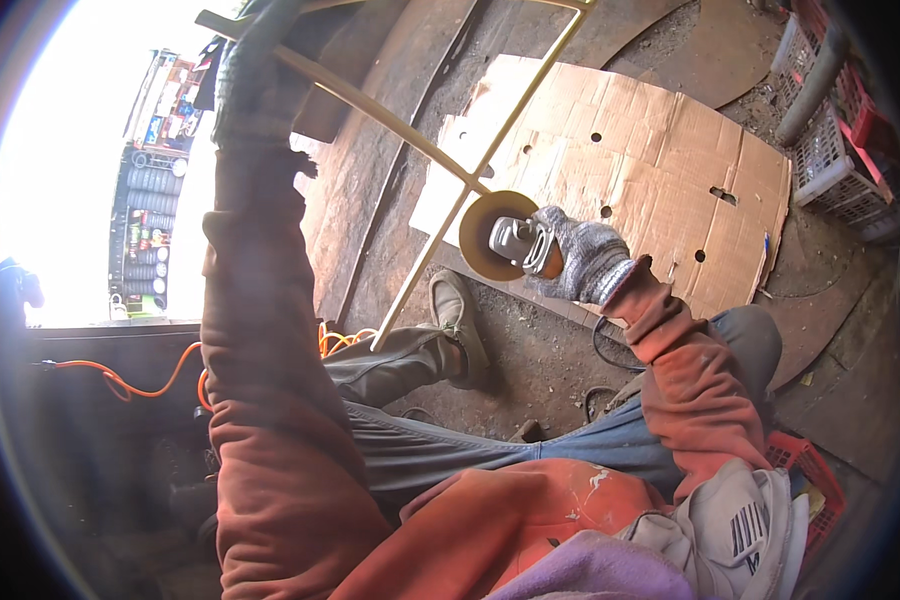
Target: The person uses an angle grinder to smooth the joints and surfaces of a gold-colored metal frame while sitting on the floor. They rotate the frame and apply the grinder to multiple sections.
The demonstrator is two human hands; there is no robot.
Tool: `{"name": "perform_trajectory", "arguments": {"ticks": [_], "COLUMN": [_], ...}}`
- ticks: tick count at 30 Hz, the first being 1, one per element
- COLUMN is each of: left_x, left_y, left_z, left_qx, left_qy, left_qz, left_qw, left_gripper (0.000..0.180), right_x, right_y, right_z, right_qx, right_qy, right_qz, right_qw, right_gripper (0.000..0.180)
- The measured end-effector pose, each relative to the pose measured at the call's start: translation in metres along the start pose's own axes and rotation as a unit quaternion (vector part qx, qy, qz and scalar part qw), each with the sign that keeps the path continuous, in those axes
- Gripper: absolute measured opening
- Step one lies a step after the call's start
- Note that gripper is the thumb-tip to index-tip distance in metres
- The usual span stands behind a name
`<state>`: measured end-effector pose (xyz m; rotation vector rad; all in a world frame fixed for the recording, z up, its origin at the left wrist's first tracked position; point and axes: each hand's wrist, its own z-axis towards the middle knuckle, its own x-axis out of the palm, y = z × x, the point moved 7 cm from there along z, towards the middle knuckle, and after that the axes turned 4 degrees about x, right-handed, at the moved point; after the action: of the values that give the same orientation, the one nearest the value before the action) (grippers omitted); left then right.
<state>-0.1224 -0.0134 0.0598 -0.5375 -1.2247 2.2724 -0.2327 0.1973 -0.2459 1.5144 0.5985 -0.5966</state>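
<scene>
My right hand, in a grey knit glove, is wrapped round an angle grinder. The grinder's wide tan disc is at the crossing of two bars of a pale yellow metal frame; I cannot tell whether it touches them. My left arm reaches to the upper left, where my gloved left hand is closed over the frame's far bar. Its fingertips are partly hidden and lie in shade. One bar end of the frame slants down toward my shin.
Flattened cardboard lies on the dirty floor beyond the grinder. Stacked plastic crates stand at the right, and a red crate is by my right side. An orange cable runs at the left. My shoe is below the frame.
</scene>
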Motion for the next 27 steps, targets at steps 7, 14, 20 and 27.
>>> {"name": "perform_trajectory", "arguments": {"ticks": [7, 14, 20, 27], "left_x": [0.011, 0.02, 0.025, 0.033], "left_y": [-0.002, 0.002, -0.002, -0.003], "left_z": [-0.006, -0.004, -0.005, -0.009], "left_qx": [0.0, 0.002, 0.001, 0.006], "left_qy": [0.001, 0.006, 0.011, 0.01], "left_qz": [-0.011, -0.03, -0.042, -0.049], "left_qw": [1.0, 1.0, 0.999, 0.999], "left_gripper": [0.022, 0.021, 0.021, 0.021], "right_x": [-0.01, -0.014, 0.01, -0.015], "right_y": [0.003, 0.013, 0.045, 0.051], "right_z": [0.001, -0.003, -0.017, -0.03], "right_qx": [0.016, -0.02, 0.014, 0.039], "right_qy": [-0.016, -0.051, 0.021, -0.032], "right_qz": [0.078, 0.25, 0.171, 0.132], "right_qw": [0.997, 0.967, 0.985, 0.99], "right_gripper": [0.079, 0.076, 0.086, 0.085]}}
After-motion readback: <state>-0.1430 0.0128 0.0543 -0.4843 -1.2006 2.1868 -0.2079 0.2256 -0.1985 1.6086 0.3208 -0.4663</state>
